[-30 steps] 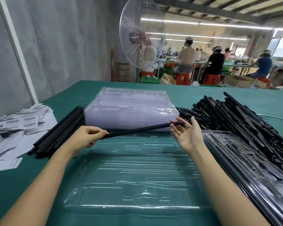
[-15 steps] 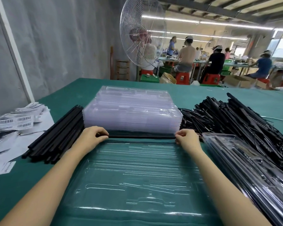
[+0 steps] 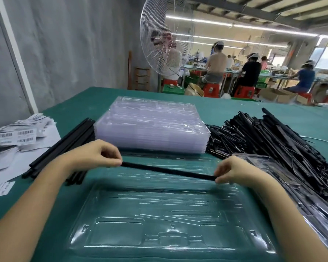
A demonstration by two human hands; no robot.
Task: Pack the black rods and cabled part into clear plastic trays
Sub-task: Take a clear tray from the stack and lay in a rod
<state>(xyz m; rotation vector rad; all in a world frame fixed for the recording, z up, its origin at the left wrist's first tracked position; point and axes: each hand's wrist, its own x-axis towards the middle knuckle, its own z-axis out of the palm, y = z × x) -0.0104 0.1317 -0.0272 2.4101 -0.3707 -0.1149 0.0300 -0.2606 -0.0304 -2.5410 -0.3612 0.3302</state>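
A thin black rod (image 3: 169, 171) stretches across the far part of a clear plastic tray (image 3: 170, 220) that lies on the green table in front of me. My left hand (image 3: 95, 156) pinches the rod's left end and my right hand (image 3: 233, 172) pinches its right end. The rod slopes slightly down to the right, just above the tray's long grooves. A bundle of black rods (image 3: 64, 148) lies at the left. A heap of black cabled parts (image 3: 269, 140) lies at the right.
A stack of clear trays (image 3: 151, 127) stands behind the open tray. Filled trays (image 3: 299, 188) lean at the right edge. Barcode labels and papers (image 3: 13, 140) cover the left. A standing fan (image 3: 167, 36) and seated workers are beyond the table.
Half a second ago both hands pressed a rod at the tray's far edge. Now they hold a rod nearer to me, above the tray's grooves, and the view has tilted down.
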